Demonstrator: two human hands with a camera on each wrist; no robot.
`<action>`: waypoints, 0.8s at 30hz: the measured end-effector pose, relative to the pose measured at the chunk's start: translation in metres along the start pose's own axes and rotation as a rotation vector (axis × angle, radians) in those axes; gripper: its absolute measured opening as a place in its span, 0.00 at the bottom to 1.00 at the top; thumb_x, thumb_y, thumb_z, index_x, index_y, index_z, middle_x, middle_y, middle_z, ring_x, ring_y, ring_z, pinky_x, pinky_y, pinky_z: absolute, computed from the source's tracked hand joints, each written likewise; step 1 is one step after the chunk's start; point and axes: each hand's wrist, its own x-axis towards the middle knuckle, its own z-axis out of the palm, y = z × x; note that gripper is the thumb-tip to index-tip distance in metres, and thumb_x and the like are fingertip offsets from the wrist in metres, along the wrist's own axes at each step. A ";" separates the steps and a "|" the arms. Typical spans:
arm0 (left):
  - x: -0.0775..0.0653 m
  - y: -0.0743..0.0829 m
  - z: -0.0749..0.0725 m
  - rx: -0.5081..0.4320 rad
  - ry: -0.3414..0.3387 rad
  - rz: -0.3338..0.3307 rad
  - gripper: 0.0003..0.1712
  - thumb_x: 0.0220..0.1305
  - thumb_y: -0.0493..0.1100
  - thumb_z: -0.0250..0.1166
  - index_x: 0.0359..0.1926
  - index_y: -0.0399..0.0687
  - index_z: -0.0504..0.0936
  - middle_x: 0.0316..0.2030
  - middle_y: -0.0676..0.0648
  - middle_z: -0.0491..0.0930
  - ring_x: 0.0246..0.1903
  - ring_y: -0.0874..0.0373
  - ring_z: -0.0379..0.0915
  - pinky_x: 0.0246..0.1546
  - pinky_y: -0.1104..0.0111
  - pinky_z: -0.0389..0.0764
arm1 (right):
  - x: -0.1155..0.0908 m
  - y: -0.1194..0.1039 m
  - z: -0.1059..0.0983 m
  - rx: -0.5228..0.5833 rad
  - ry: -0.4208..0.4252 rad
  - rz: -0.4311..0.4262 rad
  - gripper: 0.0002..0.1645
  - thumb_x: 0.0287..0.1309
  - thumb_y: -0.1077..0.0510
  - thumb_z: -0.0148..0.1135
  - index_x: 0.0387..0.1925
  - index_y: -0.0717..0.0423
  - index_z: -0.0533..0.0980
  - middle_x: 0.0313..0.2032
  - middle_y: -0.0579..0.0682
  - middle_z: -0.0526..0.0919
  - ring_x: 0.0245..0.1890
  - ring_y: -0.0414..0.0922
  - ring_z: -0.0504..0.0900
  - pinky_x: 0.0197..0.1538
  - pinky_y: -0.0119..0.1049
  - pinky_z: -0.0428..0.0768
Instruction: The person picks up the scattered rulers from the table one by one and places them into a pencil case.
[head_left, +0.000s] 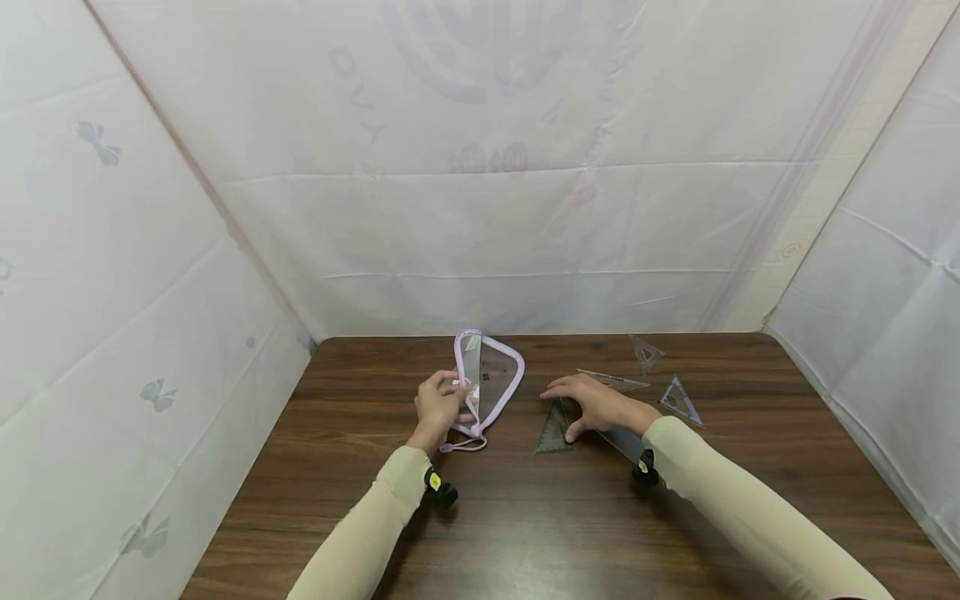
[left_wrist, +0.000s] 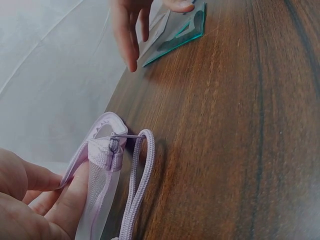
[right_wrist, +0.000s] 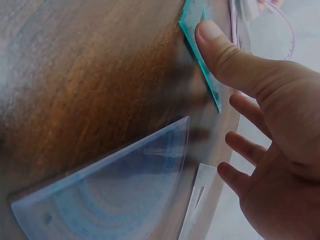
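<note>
In the head view my left hand [head_left: 441, 407] grips the edge of a lilac-trimmed mesh zipper pouch [head_left: 512, 392]. The left wrist view shows thumb and fingers on its rim, beside the zipper end and a braided lilac cord loop [left_wrist: 144, 175]. My right hand [head_left: 596, 402] is spread over a green-edged clear set square [head_left: 552, 435] on the table. Its thumb [right_wrist: 212, 37] lies at the set square's edge, while the other fingers reach out straight. Beneath the right wrist lies a clear bluish protractor [right_wrist: 120, 190].
Beyond the right hand lie a thin clear set square [head_left: 618, 382], a small clear triangle [head_left: 647, 353] and a purplish set square [head_left: 681, 402]. The brown wooden table [head_left: 510, 517] meets pale sheet walls [head_left: 525, 242] at the back and sides.
</note>
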 end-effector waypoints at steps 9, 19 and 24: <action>-0.001 -0.001 0.000 0.002 -0.001 0.008 0.14 0.64 0.26 0.66 0.51 0.34 0.80 0.40 0.34 0.87 0.28 0.47 0.87 0.20 0.56 0.90 | -0.003 0.001 0.002 0.000 0.007 -0.002 0.44 0.48 0.51 0.81 0.67 0.55 0.75 0.67 0.61 0.73 0.69 0.64 0.67 0.77 0.69 0.49; -0.001 0.000 0.000 0.007 -0.006 0.008 0.14 0.64 0.26 0.65 0.51 0.35 0.80 0.40 0.35 0.88 0.30 0.46 0.88 0.21 0.56 0.90 | 0.004 0.009 0.008 -0.073 0.089 0.024 0.39 0.51 0.46 0.79 0.64 0.53 0.78 0.59 0.57 0.78 0.62 0.62 0.74 0.73 0.68 0.62; 0.000 0.000 0.000 0.014 -0.008 0.008 0.13 0.65 0.26 0.65 0.50 0.36 0.80 0.40 0.35 0.88 0.30 0.48 0.87 0.22 0.56 0.90 | 0.007 0.009 0.010 -0.114 0.122 0.046 0.38 0.52 0.43 0.78 0.63 0.53 0.79 0.56 0.55 0.80 0.54 0.56 0.77 0.59 0.58 0.79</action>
